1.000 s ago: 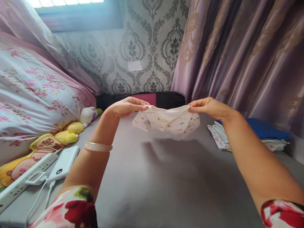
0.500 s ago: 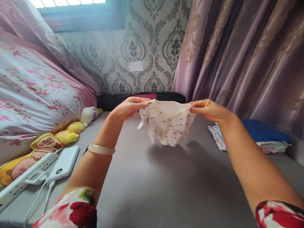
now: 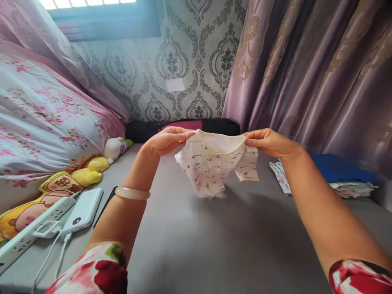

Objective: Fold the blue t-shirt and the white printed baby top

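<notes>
The scene is viewed from the person's own head, with the camera faced forward and tilted down. A smooth grey cloth surface (image 3: 171, 245) is looked down upon across the lower half of the frame. The bare left hand (image 3: 170, 141) and bare right hand (image 3: 271, 143) are seen from the wearer's side, near, left and right of centre. Farther off, a grey wall with dark damask patterning (image 3: 196, 61) is faced nearly head-on at top centre; a glossy purple curtain with gold motifs (image 3: 300, 73) is caught obliquely at upper right.
</notes>
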{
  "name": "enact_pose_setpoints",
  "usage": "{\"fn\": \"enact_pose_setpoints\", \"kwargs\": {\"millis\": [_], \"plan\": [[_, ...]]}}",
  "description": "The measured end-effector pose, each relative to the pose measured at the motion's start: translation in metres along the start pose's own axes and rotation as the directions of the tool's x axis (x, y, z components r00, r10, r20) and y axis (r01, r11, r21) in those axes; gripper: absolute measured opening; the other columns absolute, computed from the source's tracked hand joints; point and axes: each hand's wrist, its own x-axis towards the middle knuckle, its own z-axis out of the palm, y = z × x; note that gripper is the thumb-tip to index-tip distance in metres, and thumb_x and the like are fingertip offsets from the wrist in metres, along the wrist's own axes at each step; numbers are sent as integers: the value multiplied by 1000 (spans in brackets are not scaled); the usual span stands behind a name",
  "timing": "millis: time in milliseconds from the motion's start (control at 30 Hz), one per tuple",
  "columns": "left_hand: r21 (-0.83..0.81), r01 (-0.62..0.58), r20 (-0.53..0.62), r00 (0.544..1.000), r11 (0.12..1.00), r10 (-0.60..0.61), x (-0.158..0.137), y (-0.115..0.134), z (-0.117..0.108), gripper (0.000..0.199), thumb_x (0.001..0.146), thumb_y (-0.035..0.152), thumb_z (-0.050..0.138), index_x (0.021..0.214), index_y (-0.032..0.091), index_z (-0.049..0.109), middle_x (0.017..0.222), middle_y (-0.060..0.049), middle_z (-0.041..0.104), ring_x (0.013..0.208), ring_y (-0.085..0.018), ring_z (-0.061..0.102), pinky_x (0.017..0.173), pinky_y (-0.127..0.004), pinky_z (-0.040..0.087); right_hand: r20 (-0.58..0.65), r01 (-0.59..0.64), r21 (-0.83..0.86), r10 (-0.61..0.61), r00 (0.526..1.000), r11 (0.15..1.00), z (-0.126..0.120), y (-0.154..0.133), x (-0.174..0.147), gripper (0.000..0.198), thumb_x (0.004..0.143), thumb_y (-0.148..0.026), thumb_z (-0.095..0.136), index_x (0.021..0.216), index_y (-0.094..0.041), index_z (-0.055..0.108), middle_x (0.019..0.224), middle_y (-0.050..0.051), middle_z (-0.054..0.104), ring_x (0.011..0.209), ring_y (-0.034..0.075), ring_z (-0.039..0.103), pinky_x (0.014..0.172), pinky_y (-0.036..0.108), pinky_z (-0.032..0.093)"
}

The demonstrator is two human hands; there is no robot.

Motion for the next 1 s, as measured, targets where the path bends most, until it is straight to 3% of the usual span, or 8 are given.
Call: {"fn": "enact_pose_setpoints", "kwargs": {"millis": [133,267,400,567,700,1000], "plan": [[120,41,-61,998,992,-34,1,-4,-3,33,62,48,83,80,21,79,85,-6,76,90,-22,66,89,-36,47,-81,-12,-61,7,997,998,0,2,1,35,55,-54,85,76,-27,78,94,2,75,98,24,65,95,39,48],[-4,-54,-31,998,999,54,2,-7,-4,35,67,49,80,89,22,79,94,-8,76,94,-22,67,88,-37,48,-42,12,-12,-13,999,1000,-1,0,1,37,58,-58,81,80,-28,78,91,3,75,91,24,67,84,40,53],[29,-37,-97,994,999,39,1,-7,-3,32,66,46,81,84,20,79,90,-8,76,90,-21,68,85,-35,50,-141,18,-86,-30,990,996,-1,1,2,38,55,-57,84,77,-26,77,85,4,75,89,25,68,80,39,54],[-81,-10,-74,997,997,4,-1,-4,-2,42,67,49,80,94,17,77,91,-10,75,82,-20,68,75,-34,53,-109,-5,-86,-4,994,996,1,2,3,41,56,-59,83,78,-26,77,84,5,75,88,26,68,79,40,53],[-86,-52,-95,994,995,44,1,-6,-3,34,67,46,81,87,19,78,91,-8,75,88,-19,68,82,-34,52,-98,12,-12,-13,995,1000,-1,2,5,42,57,-61,81,80,-27,77,86,5,75,90,25,67,81,40,53],[45,-51,-154,986,998,57,8,-11,0,35,71,47,76,87,16,76,89,-8,74,83,-17,65,80,-31,48,-232,49,-22,-53,971,999,-3,9,13,38,59,-59,81,80,-27,75,79,2,74,77,21,66,73,38,53]]}}
